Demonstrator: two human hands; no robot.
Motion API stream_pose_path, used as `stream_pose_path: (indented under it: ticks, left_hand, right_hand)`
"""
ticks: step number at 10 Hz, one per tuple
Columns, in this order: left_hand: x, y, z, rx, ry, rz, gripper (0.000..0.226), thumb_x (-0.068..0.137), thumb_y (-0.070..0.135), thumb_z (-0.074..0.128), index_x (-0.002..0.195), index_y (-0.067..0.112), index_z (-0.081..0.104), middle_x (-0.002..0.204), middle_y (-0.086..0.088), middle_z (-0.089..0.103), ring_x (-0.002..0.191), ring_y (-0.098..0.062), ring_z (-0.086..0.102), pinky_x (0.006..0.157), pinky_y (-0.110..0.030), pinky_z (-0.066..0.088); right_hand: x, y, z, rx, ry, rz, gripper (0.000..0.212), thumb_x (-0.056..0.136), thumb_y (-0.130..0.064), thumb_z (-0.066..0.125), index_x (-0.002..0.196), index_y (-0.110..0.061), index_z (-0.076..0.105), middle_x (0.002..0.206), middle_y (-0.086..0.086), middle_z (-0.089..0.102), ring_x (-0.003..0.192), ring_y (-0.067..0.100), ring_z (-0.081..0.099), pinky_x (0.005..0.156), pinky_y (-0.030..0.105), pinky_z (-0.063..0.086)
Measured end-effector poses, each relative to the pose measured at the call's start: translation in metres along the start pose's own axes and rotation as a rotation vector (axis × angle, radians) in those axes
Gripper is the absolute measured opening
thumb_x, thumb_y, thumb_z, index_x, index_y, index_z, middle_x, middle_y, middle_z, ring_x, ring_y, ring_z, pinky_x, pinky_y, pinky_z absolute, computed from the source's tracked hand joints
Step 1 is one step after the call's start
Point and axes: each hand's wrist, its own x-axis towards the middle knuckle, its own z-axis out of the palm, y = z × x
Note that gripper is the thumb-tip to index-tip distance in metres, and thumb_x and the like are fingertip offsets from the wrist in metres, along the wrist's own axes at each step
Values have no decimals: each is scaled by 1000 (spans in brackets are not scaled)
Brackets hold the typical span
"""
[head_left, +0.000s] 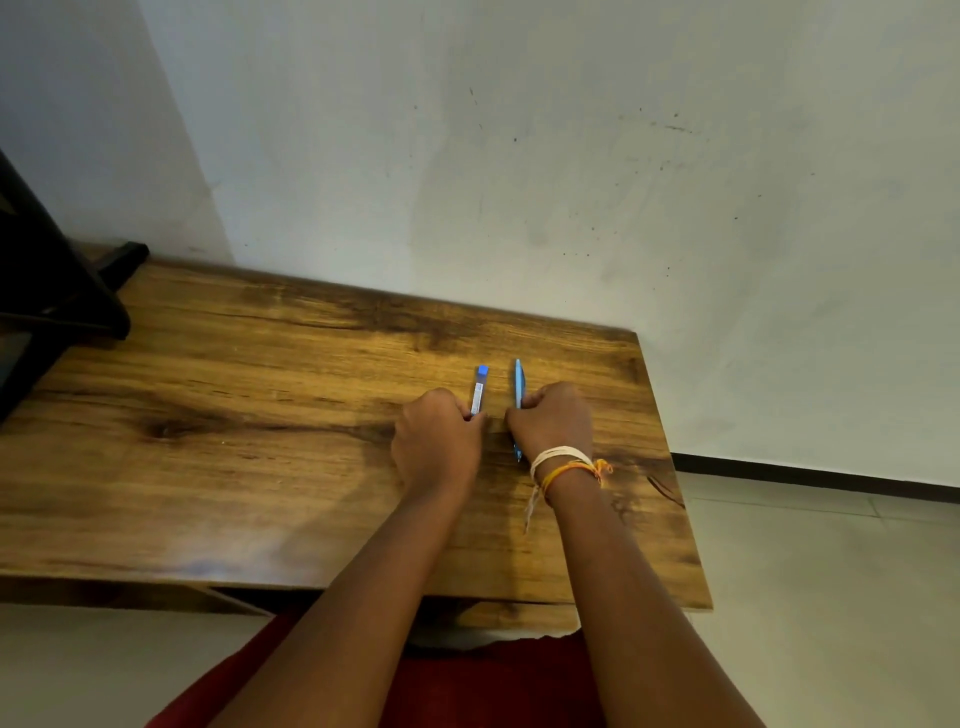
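On the wooden table (260, 415) lie two slim things side by side, pointing away from me. My left hand (436, 441) grips the near end of a small clear tube with a blue cap and a white label (479, 389). My right hand (553, 421), with thread bands round its wrist, grips a light blue pen (518, 384); the pen's near tip shows below the hand. Both hands rest on the tabletop, a small gap between them. The fingers are curled under and mostly hidden.
A black object (47, 291) stands on the table's far left corner. A pale wall runs along the back edge of the table. The table's right edge is close to my right hand, with tiled floor (831, 597) beyond it.
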Motion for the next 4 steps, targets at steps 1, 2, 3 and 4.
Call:
stream_pose_path:
  ticks: [1,2,3,4]
  left_hand:
    - [0,-4,1,-40,-42,28,25,70,39,79,81,20,67,77,3,68,67,-11,56,48,-22,30]
    - [-4,-15,-6,-165,-135,27,39,65,32,84,94,16,64,74,5,63,67,-9,57,56,-23,41]
    - [-15,-27,-17,-225,-218,51,57,64,24,85,114,11,59,93,0,61,76,-8,55,63,-15,45]
    - [-22,-18,-34,-137,-340,52,69,75,25,77,134,11,44,125,-11,53,105,-19,55,86,-28,50]
  right_hand:
    - [0,4,-2,20,-19,-16,17,74,-19,70,83,-5,72,79,10,71,76,25,65,64,31,51]
    - [-2,12,-8,134,-43,29,25,83,-27,63,73,-6,71,68,8,67,71,25,63,65,34,51]
    - [-16,23,-9,294,-76,85,19,89,-21,56,94,-9,71,91,9,70,89,23,62,78,31,48]
    - [-39,24,-13,279,-119,38,35,90,-10,53,124,-4,60,124,15,61,109,24,57,95,33,44]
